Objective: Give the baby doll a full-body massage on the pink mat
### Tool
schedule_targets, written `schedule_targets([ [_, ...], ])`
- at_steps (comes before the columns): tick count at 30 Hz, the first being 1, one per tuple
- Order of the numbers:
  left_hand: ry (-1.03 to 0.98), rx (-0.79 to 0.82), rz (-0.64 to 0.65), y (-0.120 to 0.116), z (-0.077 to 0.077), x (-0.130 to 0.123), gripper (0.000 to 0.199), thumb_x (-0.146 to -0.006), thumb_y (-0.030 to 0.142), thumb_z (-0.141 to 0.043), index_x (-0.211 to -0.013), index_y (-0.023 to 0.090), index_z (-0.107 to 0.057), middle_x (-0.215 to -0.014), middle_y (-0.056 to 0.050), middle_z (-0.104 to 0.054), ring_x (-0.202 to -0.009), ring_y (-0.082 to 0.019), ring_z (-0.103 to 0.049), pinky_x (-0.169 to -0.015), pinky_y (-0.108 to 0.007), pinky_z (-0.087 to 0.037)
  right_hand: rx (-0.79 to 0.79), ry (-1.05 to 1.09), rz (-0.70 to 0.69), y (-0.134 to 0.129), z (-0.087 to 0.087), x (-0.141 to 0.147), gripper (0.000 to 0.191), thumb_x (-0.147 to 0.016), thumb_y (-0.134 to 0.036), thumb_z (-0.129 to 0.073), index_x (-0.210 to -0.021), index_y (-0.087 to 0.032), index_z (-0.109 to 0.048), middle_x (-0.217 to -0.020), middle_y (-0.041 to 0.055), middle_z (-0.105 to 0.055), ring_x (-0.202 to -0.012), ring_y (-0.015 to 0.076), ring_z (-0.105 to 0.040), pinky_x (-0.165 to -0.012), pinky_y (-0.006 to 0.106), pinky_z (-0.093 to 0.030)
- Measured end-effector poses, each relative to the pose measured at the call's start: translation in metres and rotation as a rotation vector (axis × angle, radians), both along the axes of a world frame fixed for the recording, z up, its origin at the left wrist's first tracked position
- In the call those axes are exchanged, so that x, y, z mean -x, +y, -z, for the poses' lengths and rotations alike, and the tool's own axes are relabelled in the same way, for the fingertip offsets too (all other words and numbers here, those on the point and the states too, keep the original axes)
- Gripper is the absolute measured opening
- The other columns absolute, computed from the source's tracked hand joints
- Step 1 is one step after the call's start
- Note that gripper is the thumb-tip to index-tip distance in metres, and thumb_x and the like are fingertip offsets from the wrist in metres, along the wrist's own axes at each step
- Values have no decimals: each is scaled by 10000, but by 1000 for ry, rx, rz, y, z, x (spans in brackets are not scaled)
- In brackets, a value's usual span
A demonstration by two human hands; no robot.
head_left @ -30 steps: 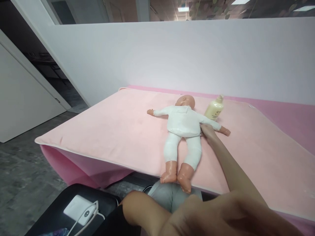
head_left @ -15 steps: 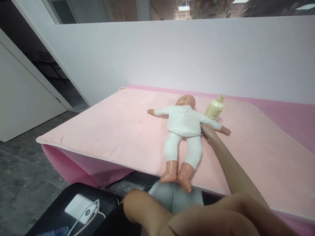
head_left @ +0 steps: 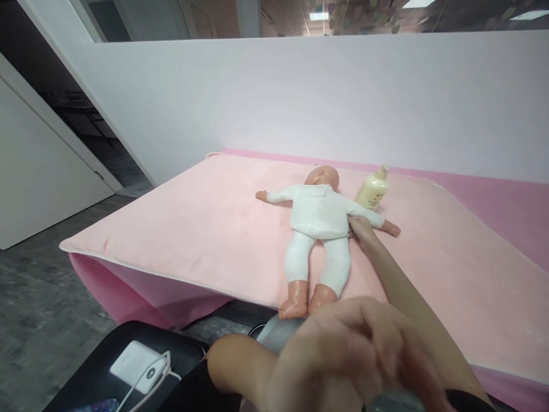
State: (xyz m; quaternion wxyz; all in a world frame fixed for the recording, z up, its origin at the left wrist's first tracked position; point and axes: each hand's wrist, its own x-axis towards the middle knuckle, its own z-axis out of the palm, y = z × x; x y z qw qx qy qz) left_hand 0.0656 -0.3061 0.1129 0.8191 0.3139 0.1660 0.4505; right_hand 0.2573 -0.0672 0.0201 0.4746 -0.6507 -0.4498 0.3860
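A baby doll (head_left: 319, 212) in a white outfit lies on its back on a pink blanket (head_left: 206, 229), arms spread, head at the far end and feet toward me. My right hand (head_left: 361, 228) is closed at the doll's side, just below its arm, with the fingertips partly hidden against the body. Close to the camera, my left hand (head_left: 343, 349) is raised in front of the doll's feet. It is blurred, with the fingers bent, and whether it holds anything is unclear. One foot of the doll is partly covered by it.
A pale yellow pump bottle (head_left: 372, 189) stands beyond the doll's outstretched arm. A white wall (head_left: 300, 97) rises behind the table. At the lower left, a white device (head_left: 137, 365) with a cable lies on a black seat (head_left: 132, 332). A white door (head_left: 43, 166) is at the left.
My left hand has come up from the bottom edge and now shows bent fingers, covering part of the doll's foot. My right hand and the doll have stayed in place.
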Motion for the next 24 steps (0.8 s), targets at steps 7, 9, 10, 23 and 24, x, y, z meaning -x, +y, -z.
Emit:
schedule_targets([
  [7,-226,61,-55,14,-22,-1,188,-787,296,-617,-696,157,-529,-729,1,-518,-624,-106,-528,-735,-294,-455,12,-3,-17,-5,-6,2,270,-919,-374,-583,-874,-115,-644,-819,49,-646,-670,102,-580,-600,227,-497],
  [9,-220,68,-69,15,-18,0,184,-792,289,-606,-690,157,-529,-721,-1,-510,-629,-110,-517,-727,-296,-445,17,-3,-18,-5,-6,2,274,-919,-382,-582,-916,-113,-632,-826,31,-633,-665,98,-579,-594,230,-500],
  [10,-223,67,-73,15,-17,1,183,-797,287,-598,-686,156,-533,-717,-2,-507,-632,-113,-518,-727,-298,-442,18,-2,-16,-5,-6,2,275,-925,-389,-572,-949,-119,-626,-848,24,-630,-675,97,-582,-602,235,-508],
  [23,-95,2,-96,14,-11,-5,262,-812,312,-606,-620,138,-564,-678,-7,-507,-611,-109,-522,-723,-296,-438,27,48,-50,-3,-2,-2,171,-808,-229,-605,-656,-159,-570,-453,-12,-473,-482,95,-386,-458,227,-316],
  [24,-51,-26,-63,12,-6,-8,270,-798,326,-633,-617,138,-563,-668,-8,-511,-611,-105,-516,-710,-283,-434,26,48,-52,-3,-1,-2,168,-800,-229,-605,-651,-162,-565,-443,-16,-461,-477,95,-379,-456,228,-311],
])
